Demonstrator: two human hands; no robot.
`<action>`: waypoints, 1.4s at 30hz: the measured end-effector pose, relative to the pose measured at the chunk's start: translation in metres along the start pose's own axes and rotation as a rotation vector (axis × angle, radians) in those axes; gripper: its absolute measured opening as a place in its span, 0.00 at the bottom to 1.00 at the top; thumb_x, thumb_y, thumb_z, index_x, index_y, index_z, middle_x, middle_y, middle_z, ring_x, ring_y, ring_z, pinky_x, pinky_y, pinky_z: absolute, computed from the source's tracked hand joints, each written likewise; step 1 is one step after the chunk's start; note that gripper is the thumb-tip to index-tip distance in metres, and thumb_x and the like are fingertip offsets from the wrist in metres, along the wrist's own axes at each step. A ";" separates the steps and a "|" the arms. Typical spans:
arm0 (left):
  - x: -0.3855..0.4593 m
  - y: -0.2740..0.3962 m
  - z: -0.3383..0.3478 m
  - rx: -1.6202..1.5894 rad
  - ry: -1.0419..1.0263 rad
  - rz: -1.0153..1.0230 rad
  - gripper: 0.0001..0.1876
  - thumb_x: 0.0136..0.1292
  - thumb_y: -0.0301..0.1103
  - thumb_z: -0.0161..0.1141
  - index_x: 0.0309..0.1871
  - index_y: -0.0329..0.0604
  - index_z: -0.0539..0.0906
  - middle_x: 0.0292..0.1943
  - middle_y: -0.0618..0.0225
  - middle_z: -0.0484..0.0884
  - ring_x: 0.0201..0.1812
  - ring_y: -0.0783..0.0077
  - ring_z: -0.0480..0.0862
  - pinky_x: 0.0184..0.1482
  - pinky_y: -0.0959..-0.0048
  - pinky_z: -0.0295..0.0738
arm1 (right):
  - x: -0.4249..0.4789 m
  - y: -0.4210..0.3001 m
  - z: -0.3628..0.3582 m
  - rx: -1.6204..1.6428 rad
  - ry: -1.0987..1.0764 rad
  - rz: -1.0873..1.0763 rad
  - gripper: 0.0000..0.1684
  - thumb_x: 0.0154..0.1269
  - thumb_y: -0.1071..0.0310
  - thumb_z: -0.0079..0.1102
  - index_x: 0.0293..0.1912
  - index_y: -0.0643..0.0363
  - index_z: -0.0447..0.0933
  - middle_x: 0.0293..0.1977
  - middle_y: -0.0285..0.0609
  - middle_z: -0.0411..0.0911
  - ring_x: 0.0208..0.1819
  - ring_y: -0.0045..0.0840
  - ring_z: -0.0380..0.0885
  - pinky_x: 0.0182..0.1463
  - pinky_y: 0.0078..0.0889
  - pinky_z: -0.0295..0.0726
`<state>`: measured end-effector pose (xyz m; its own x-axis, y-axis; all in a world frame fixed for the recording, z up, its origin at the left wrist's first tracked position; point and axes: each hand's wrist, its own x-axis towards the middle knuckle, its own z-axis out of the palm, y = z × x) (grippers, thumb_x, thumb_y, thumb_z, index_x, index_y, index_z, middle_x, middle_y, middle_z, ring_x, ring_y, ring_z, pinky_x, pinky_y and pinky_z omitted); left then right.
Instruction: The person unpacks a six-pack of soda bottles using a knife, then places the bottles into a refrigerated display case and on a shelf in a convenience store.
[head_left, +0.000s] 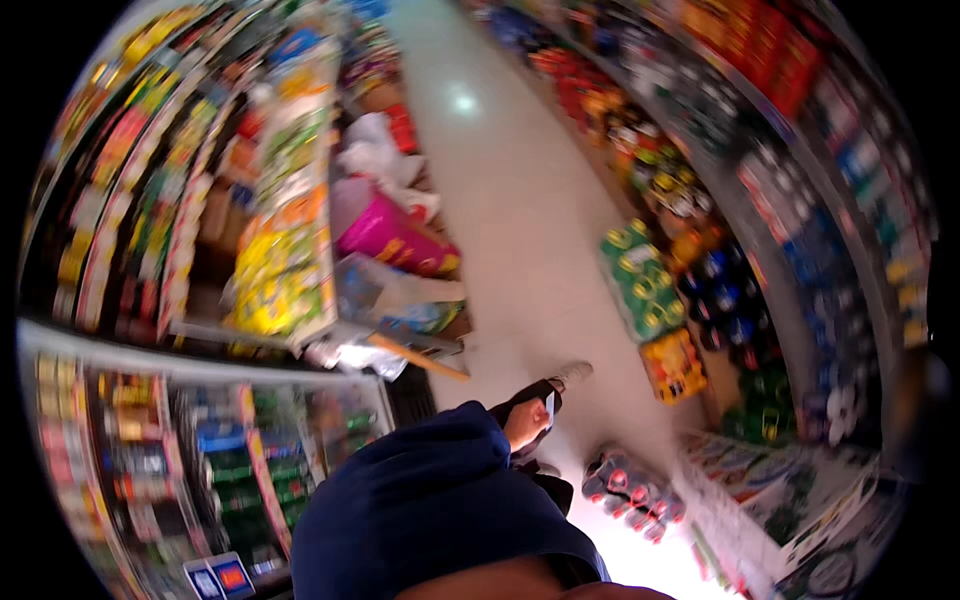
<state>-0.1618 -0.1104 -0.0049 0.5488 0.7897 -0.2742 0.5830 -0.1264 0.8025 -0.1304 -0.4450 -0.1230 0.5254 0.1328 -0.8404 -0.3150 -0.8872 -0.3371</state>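
My left hand (527, 424) comes out of a dark blue sleeve near the lower middle of the view, beside dark trousers. Its fingers are closed on a thin, flat, whitish object (550, 410), too blurred to name surely. A light-coloured shoe (576, 371) shows just beyond it on the pale floor. My right hand is out of view. To the right of my legs, a shrink-wrapped pack of dark bottles with red caps (634, 491) sits on the floor. Further up on the right lie a pack of green bottles (641, 281) and an orange pack (673, 365).
A shop aisle's pale floor (517, 202) runs upward between stocked shelves. On the left are a shelf end with yellow packets (274, 289), a magenta bag (397, 236), a wooden stick (420, 356) jutting out, and a drinks cooler (255, 457). Bottles on cardboard (720, 375) line the right.
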 end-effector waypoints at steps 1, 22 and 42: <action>-0.003 0.003 -0.023 -0.020 0.131 -0.039 0.09 0.52 0.34 0.62 0.25 0.41 0.75 0.19 0.62 0.78 0.23 0.66 0.80 0.27 0.69 0.73 | 0.005 -0.010 -0.018 -0.027 -0.049 -0.046 0.29 0.61 0.47 0.50 0.55 0.55 0.70 0.47 0.60 0.74 0.52 0.45 0.72 0.53 0.40 0.72; -0.086 0.030 -0.625 -0.021 1.768 -0.020 0.17 0.58 0.30 0.58 0.48 0.32 0.68 0.22 0.57 0.79 0.19 0.67 0.80 0.25 0.69 0.75 | 0.037 -0.288 -0.030 -0.429 -0.409 -0.361 0.26 0.60 0.49 0.51 0.52 0.56 0.73 0.45 0.56 0.76 0.50 0.42 0.74 0.53 0.38 0.73; -0.170 -0.020 -0.699 0.953 1.443 -0.929 0.14 0.59 0.29 0.46 0.45 0.40 0.77 0.42 0.48 0.80 0.43 0.50 0.80 0.46 0.58 0.73 | 0.026 -0.382 0.010 -0.089 -0.315 -0.465 0.16 0.59 0.61 0.57 0.40 0.65 0.78 0.31 0.44 0.81 0.32 0.24 0.79 0.38 0.24 0.78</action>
<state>-0.6859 0.1775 0.3960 -0.5956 0.5466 0.5887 0.7038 0.7084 0.0543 -0.0042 -0.0979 -0.0200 0.3270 0.6317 -0.7029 -0.0319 -0.7360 -0.6762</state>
